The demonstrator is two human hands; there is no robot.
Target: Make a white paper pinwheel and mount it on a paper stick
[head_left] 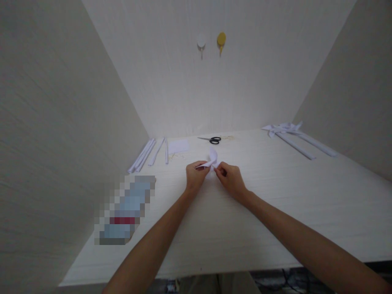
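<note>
A piece of white paper (213,155) with curled, folded flaps is held up over the middle of the table. My left hand (196,176) grips its left side, with the thumb and fingers closed on a flap. From the other side, my right hand (230,178) pinches at the paper's lower centre with thumb and forefinger, the other fingers curled in. Whether something small is also in that pinch cannot be made out. Just beyond the paper lie black-handled scissors (213,140), blades pointing left.
Rolled paper sticks (143,155) lie at the back left beside a flat paper sheet (179,146) and thin tan strands (177,156). Folded paper shapes (284,128) with long sticks (295,145) rest at the back right. A blurred-out object (128,210) lies left. Walls enclose the table.
</note>
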